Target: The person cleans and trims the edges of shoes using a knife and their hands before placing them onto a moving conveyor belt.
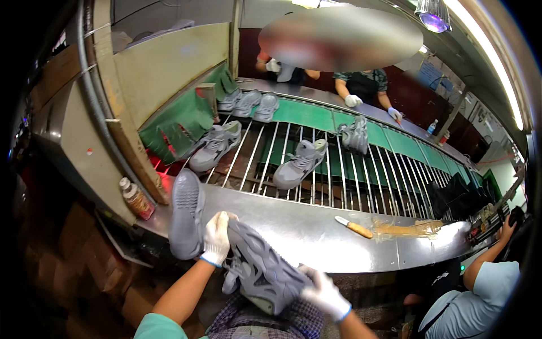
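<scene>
A grey sneaker (pixel 265 260) is held over my lap, on its side with its sole turned up toward me. My left hand (pixel 216 238), in a white glove, is closed round one end of it. My right hand (pixel 326 295), gloved too, grips the other end, its fingers partly blurred. Beside my left hand another grey shoe (pixel 187 214) rests against the left end of the metal ledge (pixel 271 229), its sole showing. A small knife (pixel 354 227) with a wooden handle lies on the ledge to the right.
Beyond the ledge runs a roller conveyor (pixel 257 158) carrying several grey sneakers (pixel 302 164). Slit green curtains (pixel 178 127) hang at its left opening. A red-and-white bottle (pixel 136 199) stands at the ledge's left end. Two co-workers work across; another person (pixel 474 294) is at right.
</scene>
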Available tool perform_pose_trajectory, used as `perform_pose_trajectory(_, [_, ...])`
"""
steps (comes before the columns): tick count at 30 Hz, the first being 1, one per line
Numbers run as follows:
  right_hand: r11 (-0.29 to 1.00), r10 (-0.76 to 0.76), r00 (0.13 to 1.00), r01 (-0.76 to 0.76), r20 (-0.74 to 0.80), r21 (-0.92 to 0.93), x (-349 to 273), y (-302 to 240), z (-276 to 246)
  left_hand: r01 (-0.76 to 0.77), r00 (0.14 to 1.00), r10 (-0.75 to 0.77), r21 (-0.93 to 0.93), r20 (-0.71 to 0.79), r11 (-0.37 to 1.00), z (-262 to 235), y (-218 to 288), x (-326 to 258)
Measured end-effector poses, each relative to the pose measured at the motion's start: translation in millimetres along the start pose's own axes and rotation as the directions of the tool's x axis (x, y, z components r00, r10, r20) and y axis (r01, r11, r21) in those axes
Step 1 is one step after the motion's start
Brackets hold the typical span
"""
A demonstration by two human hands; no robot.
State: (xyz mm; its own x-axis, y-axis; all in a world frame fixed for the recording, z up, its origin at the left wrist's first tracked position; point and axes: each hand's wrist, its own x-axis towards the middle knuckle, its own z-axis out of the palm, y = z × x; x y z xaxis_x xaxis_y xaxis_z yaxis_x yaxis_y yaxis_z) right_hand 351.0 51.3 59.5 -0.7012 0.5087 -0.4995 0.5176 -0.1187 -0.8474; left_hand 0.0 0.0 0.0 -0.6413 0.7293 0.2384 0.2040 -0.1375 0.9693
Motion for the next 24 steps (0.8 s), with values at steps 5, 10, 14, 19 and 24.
perform_pose_trajectory(5, [0.66,-0.111,0.993,0.048,0.033,0.749,10,90,74,-0.176,0.937,0.118,0.151,0.328,0.973,52,45,25])
perform_pose_trajectory(10, [0.554,-0.174,0.965,0.261,-0.196,0.791,-10,0,75,0.045,0.887,-0.042,0.004,0.46,0.999,118,93,56])
perform_pose_trajectory(14, [0.485,-0.216,0.871,0.488,-0.441,0.726,-15,-30,30,0.087,0.902,0.114,-0.433,0.417,0.897,94,116,61])
perform_pose_trajectory(19, [0.432,0.086,0.592,0.703,-0.801,0.565,51,-62,-148,-0.166,0.955,0.113,0.179,0.274,0.97,39,24,1])
perform_pose_trajectory(24, [0.769,-0.633,0.282,0.122,-0.721,-0.627,169,-105,-211,-0.325,0.942,0.33,0.403,0.058,0.856,32,-6,-33])
